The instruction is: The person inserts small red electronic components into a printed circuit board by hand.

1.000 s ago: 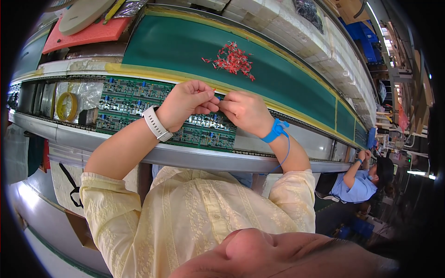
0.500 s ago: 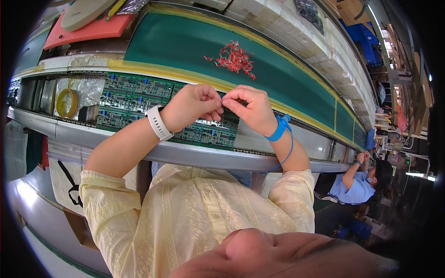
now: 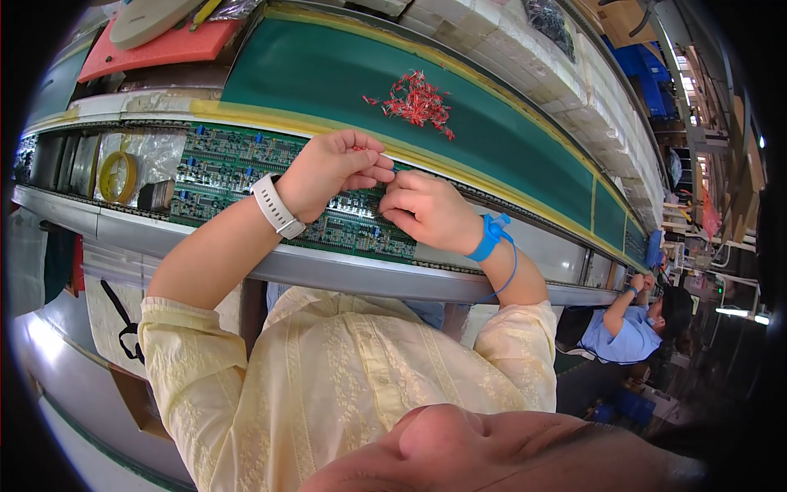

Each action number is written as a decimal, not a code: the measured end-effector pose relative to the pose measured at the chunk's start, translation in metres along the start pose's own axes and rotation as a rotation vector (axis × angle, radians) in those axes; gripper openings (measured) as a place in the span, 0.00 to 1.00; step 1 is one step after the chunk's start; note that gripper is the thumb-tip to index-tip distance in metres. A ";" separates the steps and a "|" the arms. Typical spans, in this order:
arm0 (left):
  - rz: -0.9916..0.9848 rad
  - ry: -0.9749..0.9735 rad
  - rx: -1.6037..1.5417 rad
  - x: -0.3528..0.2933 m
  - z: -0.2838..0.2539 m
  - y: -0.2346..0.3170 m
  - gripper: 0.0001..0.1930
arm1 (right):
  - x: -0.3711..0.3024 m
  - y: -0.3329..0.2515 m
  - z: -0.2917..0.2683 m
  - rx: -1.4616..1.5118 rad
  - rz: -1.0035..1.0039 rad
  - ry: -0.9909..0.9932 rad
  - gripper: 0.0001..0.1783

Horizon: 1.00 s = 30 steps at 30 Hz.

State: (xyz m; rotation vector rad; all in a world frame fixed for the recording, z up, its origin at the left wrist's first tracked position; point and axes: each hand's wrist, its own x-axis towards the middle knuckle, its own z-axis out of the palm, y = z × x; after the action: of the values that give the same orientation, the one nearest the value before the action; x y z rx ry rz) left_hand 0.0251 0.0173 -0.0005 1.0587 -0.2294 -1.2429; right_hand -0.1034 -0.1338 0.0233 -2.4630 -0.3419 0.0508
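Observation:
Green circuit boards (image 3: 238, 172), crowded with small parts and a few blue ones, lie side by side on the rail line before me. My left hand (image 3: 344, 170) is curled closed above them, and a bit of red shows between its fingers, like the small red wire-leaded components (image 3: 416, 102) heaped beyond. Just to its right, my right hand (image 3: 430, 211) reaches down at the boards' right end, thumb and fingers pinched together. Whatever the pinch holds is hidden. A white watch band circles my left wrist, a blue corded strap my right.
The component heap rests on a green mat (image 3: 303, 74) edged with yellow tape. A yellow tape roll (image 3: 118, 178) sits left of the boards. Red foam (image 3: 156, 49) lies at the far left, and pale blocks (image 3: 525, 74) line the back. A co-worker (image 3: 627, 324) sits farther right.
My right hand has come down and nearer to me, away from the left fingertips and onto the boards. My left hand has shifted slightly up and away from me.

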 end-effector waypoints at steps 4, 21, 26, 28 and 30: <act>-0.015 0.002 0.011 0.000 0.000 0.001 0.09 | 0.001 0.002 0.003 -0.075 -0.016 -0.017 0.04; -0.011 0.014 0.001 0.002 0.002 0.000 0.07 | 0.002 0.005 0.004 -0.109 -0.043 -0.045 0.05; -0.015 0.008 -0.004 0.003 0.001 -0.002 0.07 | 0.002 0.005 0.005 -0.106 -0.045 -0.038 0.06; -0.015 0.006 -0.004 0.004 0.000 -0.003 0.07 | 0.002 0.005 0.005 -0.117 -0.047 -0.029 0.03; -0.016 0.005 -0.003 0.004 0.000 -0.003 0.07 | 0.002 0.006 0.005 -0.115 -0.052 -0.028 0.03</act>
State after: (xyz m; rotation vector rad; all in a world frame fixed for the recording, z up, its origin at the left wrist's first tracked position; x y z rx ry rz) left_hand 0.0243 0.0144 -0.0042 1.0622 -0.2156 -1.2546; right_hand -0.1005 -0.1344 0.0159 -2.5677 -0.4320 0.0454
